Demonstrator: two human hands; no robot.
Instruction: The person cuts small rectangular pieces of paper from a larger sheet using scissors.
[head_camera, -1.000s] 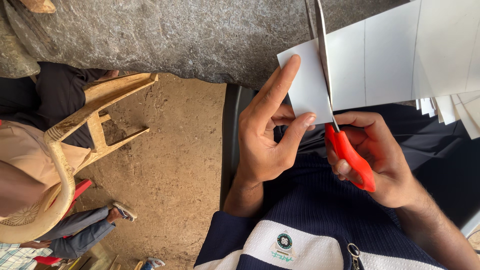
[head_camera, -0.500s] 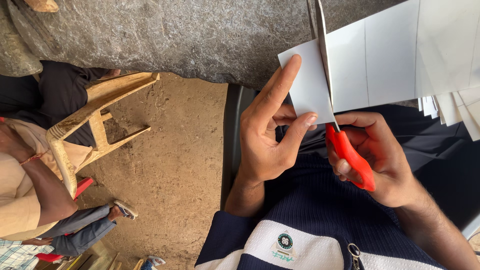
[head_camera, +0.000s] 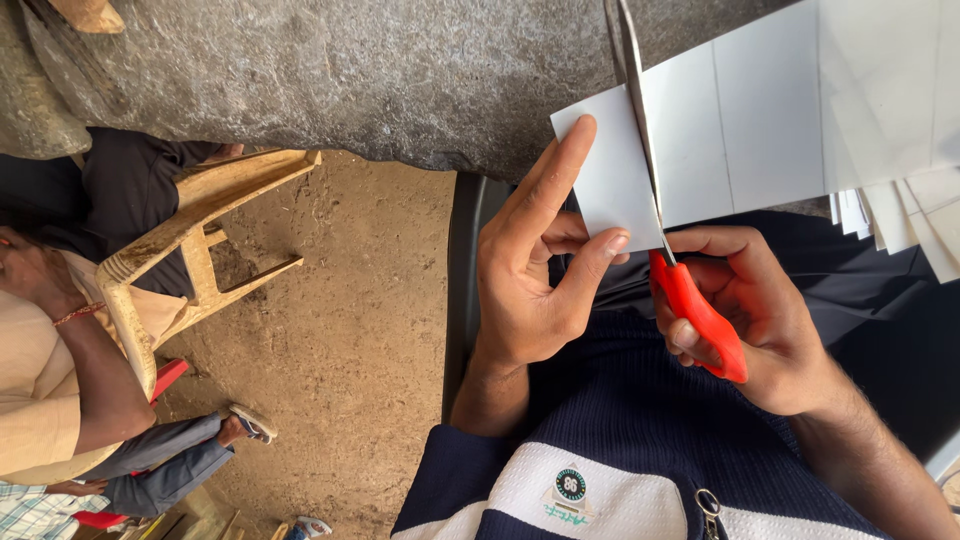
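My left hand (head_camera: 535, 270) pinches the near left part of a white paper sheet (head_camera: 730, 130), thumb and forefinger on the strip left of the cut. My right hand (head_camera: 750, 320) grips red-handled scissors (head_camera: 690, 300). Their metal blades (head_camera: 632, 90) run up through the sheet along a pencilled line. The sheet carries further ruled lines to the right. Both hands sit above my lap, over a dark blue and white top.
Several loose white paper pieces (head_camera: 900, 210) lie at the right on my lap. A grey stone slab (head_camera: 350, 70) runs across the top. A tan plastic chair (head_camera: 190, 240) with a seated person (head_camera: 60, 360) is at the left on the dirt floor (head_camera: 340, 340).
My hands, the scissors and the paper stay almost still. The person at the left has shifted, an arm now resting lower beside the chair.
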